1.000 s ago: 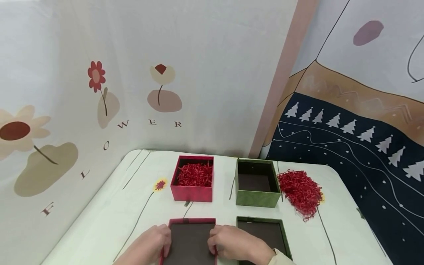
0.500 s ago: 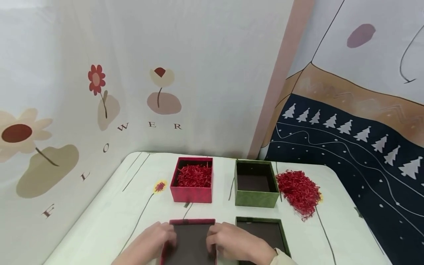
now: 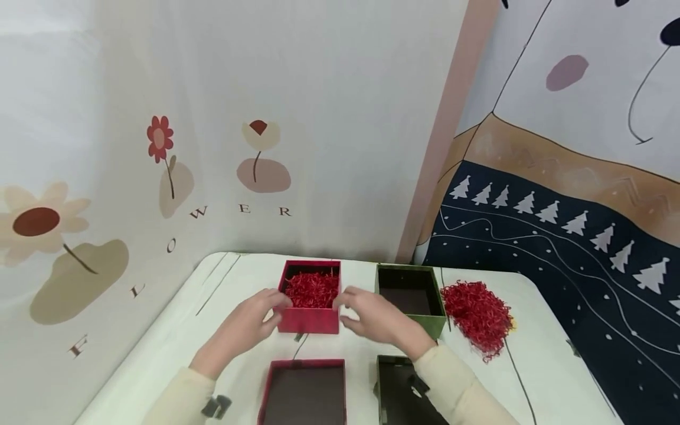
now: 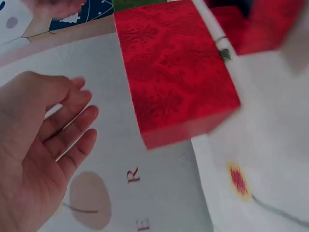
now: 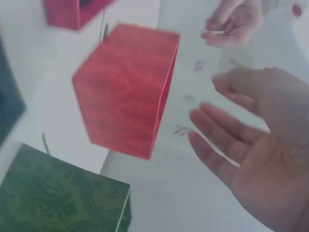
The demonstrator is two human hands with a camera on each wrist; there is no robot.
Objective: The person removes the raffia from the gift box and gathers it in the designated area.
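A red patterned box (image 3: 308, 323) stands at the back of the table, with red shredded paper (image 3: 312, 290) inside. Close by its left front corner is my left hand (image 3: 249, 321), fingers spread and lightly bent. My right hand (image 3: 376, 319) is at the box's right front corner, thumb apart from the fingers. Both wrist views show bare palms: the left hand (image 4: 53, 121) beside the red box (image 4: 174, 77), and the right hand (image 5: 260, 140) apart from the same box (image 5: 125, 82). Neither holds anything. Nearer me lies a shallow red lid (image 3: 305, 395), its dark inside facing up.
To the right of the red box is a green box (image 3: 431, 326) with a dark bare inside. A green lid (image 3: 395, 395) lies in front of it, partly under my right sleeve. A loose pile of red shredded paper (image 3: 478, 316) sits at the right.
Both hands have let go of the red lid at the front and moved away from me to the red box with shredded paper. The boxes and lids stay in place.
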